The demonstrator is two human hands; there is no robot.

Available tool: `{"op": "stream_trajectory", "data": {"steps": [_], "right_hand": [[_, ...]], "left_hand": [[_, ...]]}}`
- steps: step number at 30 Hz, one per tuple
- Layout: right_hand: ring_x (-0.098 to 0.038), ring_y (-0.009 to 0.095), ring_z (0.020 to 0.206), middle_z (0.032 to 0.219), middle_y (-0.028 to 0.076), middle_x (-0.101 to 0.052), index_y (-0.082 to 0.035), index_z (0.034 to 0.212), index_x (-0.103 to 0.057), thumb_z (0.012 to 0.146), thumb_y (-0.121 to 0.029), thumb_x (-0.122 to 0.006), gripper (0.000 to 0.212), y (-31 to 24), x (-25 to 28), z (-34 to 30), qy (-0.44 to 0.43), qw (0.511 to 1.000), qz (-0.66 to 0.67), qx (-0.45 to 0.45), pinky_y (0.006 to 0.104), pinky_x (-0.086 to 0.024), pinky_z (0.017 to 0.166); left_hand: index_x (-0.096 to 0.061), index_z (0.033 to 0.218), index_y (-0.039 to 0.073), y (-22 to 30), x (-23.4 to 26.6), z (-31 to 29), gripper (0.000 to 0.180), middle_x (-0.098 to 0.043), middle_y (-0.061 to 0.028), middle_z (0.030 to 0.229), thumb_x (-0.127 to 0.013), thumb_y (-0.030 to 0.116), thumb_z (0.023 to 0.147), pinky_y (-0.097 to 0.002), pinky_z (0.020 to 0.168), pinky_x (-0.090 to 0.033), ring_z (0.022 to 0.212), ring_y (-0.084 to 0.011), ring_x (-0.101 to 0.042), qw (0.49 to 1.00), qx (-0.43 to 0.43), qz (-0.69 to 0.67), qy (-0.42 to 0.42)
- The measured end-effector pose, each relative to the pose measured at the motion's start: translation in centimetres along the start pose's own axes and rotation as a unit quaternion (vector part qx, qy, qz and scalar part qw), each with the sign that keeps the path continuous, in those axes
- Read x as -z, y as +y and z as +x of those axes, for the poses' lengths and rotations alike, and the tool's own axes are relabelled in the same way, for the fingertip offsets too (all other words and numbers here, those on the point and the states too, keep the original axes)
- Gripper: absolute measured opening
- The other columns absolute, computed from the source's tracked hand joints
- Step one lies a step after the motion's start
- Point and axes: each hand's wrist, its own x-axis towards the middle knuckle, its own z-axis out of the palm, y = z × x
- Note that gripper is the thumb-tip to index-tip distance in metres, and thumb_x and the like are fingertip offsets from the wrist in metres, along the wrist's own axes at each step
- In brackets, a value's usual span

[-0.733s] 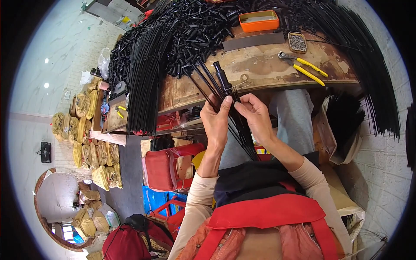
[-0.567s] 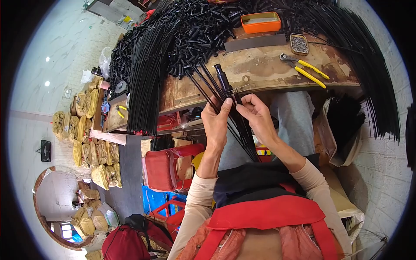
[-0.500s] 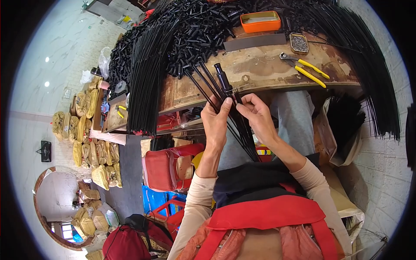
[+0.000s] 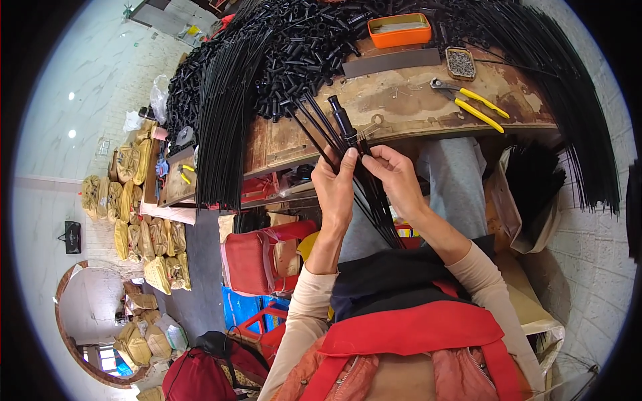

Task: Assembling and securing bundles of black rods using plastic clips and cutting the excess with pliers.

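Note:
My left hand (image 4: 334, 187) is closed round several thin black rods (image 4: 314, 120), which fan out above its fingers. Under its thumb stands a stepped black tubular piece (image 4: 342, 120), tilted slightly left, with a collar at its lower end. Close beside it, my right hand (image 4: 394, 177) pinches the dark ends of thin rods (image 4: 363, 145) next to that collar. The rods' lower lengths run down between my hands toward my lap. My fingertips partly hide where rods and tubular piece meet.
Cutting pliers with yellow handles (image 4: 478, 110), a small tray of metal bits (image 4: 461, 65), an orange box (image 4: 400, 32) and a grey bar (image 4: 391, 63) lie on the wooden bench (image 4: 408, 100). Black tubes (image 4: 294, 57) are heaped behind; rod bundles (image 4: 227, 127) hang over its edge.
The tubular piece has tilted a little more to the left. Both hands stay nearly in place, and a thin pale wire-like line by the collar shows less now.

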Motion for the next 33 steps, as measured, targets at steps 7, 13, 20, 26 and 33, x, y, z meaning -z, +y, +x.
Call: {"op": "stream_trajectory", "data": {"steps": [7,13,20,26,33], "right_hand": [[-0.056,0.003,0.085,0.093,-0.002,-0.063,0.0,0.104,-0.063,0.095,-0.009,-0.062,0.013,0.4,-0.1,-0.6,0.013,1.0,-0.005,-0.006,0.0186,-0.043,0.079],[-0.057,0.006,0.091,0.1,0.002,-0.062,-0.001,0.107,-0.059,0.098,-0.013,-0.058,0.015,-1.2,-0.7,-2.1,0.018,0.998,-0.044,0.027,0.0214,-0.045,0.083],[-0.059,0.013,0.104,0.109,0.008,-0.062,-0.001,0.118,-0.056,0.098,-0.014,-0.053,0.024,-7.9,2.8,1.1,-0.027,0.945,-0.281,0.163,0.0268,-0.045,0.096],[-0.06,0.012,0.103,0.111,0.007,-0.065,-0.003,0.13,-0.054,0.094,-0.004,-0.058,0.036,-13.5,-1.9,5.3,-0.306,0.886,-0.346,0.041,0.027,-0.047,0.093],[-0.063,0.014,0.101,0.109,0.008,-0.067,-0.003,0.128,-0.055,0.091,-0.004,-0.063,0.038,-12.7,-2.3,4.9,-0.292,0.9,-0.316,0.072,0.0288,-0.05,0.092]], "left_hand": [[-0.066,0.1,-0.002,1.1,-0.6,-0.5,0.016,-0.064,0.0022,0.087,-0.069,0.011,0.091,-0.0191,0.066,-0.043,0.076,-0.0039,-0.053,0.999,0.007,0.026,0.027],[-0.067,0.103,-0.001,0.9,0.2,-0.2,0.02,-0.068,-0.0003,0.09,-0.073,0.009,0.086,-0.0206,0.072,-0.047,0.079,-0.0056,-0.058,0.998,0.043,-0.039,0.014],[-0.066,0.108,-0.001,1.2,0.3,-0.9,0.025,-0.069,-0.0013,0.097,-0.074,0.006,0.085,-0.0223,0.08,-0.048,0.086,-0.0064,-0.06,0.994,0.065,-0.067,-0.054],[-0.066,0.108,-0.002,1.8,0.3,-1.5,0.026,-0.069,-0.0019,0.097,-0.074,0.005,0.085,-0.0225,0.079,-0.049,0.085,-0.0065,-0.06,0.992,0.077,-0.067,-0.07],[-0.065,0.11,-0.003,2.1,0.5,-1.7,0.027,-0.07,-0.0043,0.098,-0.073,0.003,0.085,-0.0233,0.08,-0.05,0.086,-0.0083,-0.063,0.991,0.08,-0.075,-0.075]]}}
